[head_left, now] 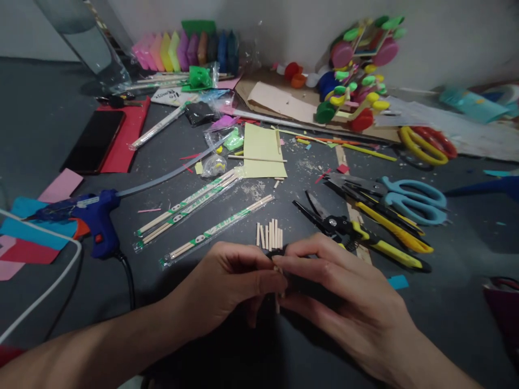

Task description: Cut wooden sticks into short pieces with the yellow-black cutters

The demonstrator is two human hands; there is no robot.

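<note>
My left hand (pixel 239 281) and my right hand (pixel 340 286) meet low in the middle of the view, fingertips pinched together around small wooden stick pieces (pixel 278 302). Fingers hide most of what they hold. Just beyond the fingertips, several short cut sticks (pixel 269 235) lie side by side on the dark table (pixel 211 324). Wrapped chopsticks (pixel 219 227) lie beyond my left hand. Black-and-yellow cutters (pixel 348 227) lie open past my right hand.
At the left lies a blue glue gun (pixel 97 216) with its cable. Light blue scissors (pixel 417 200) and a yellow-handled knife (pixel 393 227) are at the right. Yellow paper (pixel 263 146), colored clay packs (pixel 186 51) and wheeled stick models (pixel 357 102) stand or lie farther back.
</note>
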